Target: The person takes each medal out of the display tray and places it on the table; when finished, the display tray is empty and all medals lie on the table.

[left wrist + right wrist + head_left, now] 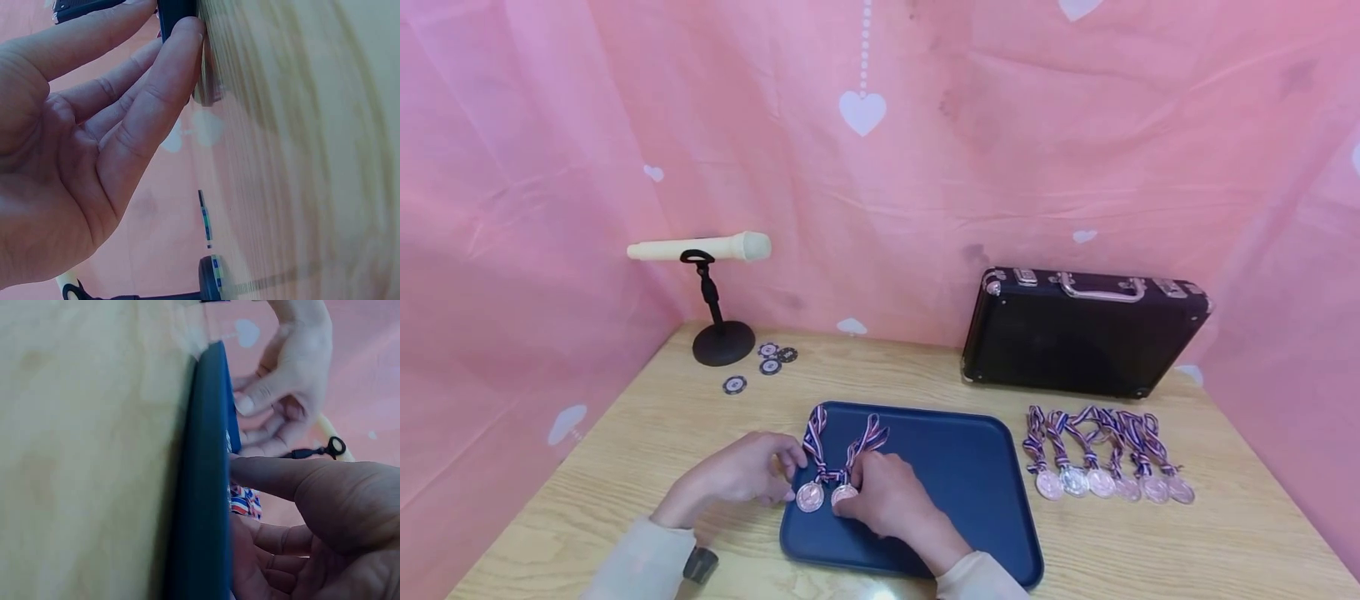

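Note:
Two medals with red, white and blue ribbons lie side by side on the left part of a dark blue tray. My right hand pinches the right medal, thumb at the disc and fingers over its ribbon. In the right wrist view the curled fingers partly hide that striped ribbon. Beside the left medal, my left hand rests at the tray's left rim with fingers loosely bent. The left wrist view shows its fingertips right at the tray edge, the palm holding nothing.
Several more medals lie in a row right of the tray. Behind them a black briefcase leans near the pink curtain. A white microphone on a black stand and several poker chips occupy the back left.

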Motion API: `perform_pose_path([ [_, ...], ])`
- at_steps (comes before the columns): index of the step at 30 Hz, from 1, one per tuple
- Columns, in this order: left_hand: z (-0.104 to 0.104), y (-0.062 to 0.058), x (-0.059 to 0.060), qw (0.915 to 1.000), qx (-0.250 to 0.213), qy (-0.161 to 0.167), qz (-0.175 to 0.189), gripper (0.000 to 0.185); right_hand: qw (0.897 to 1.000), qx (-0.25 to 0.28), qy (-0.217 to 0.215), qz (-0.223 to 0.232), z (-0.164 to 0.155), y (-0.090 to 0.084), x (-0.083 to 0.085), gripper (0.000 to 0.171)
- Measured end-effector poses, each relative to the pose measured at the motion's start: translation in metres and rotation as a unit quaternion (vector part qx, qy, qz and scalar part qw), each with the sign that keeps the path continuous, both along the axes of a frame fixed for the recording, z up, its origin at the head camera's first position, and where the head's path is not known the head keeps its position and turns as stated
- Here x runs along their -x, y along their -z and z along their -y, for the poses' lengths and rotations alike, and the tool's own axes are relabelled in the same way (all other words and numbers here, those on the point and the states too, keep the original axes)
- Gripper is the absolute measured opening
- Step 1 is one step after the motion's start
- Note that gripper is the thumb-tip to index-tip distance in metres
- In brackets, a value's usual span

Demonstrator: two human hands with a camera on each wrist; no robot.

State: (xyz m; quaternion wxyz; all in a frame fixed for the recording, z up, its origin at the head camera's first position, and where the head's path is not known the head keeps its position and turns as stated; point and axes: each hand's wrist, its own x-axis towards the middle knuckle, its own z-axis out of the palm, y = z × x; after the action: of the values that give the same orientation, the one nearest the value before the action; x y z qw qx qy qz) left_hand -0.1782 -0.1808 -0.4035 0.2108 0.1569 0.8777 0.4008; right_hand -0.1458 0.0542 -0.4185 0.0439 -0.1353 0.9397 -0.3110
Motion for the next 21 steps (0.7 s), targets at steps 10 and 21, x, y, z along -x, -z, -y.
perform_pose_path([
  [10, -0.002, 0.001, 0.000, 1.0000, 0.005, -0.005, -0.007, 0.037, 0.994, 0.066, 0.021, 0.081, -0.015, -0.005, 0.000, 0.038],
  [21, -0.002, 0.002, 0.000, 1.0000, 0.004, -0.006, 0.001, 0.035, 0.979, 0.156, -0.016, 0.131, -0.030, -0.003, 0.005, 0.023],
])
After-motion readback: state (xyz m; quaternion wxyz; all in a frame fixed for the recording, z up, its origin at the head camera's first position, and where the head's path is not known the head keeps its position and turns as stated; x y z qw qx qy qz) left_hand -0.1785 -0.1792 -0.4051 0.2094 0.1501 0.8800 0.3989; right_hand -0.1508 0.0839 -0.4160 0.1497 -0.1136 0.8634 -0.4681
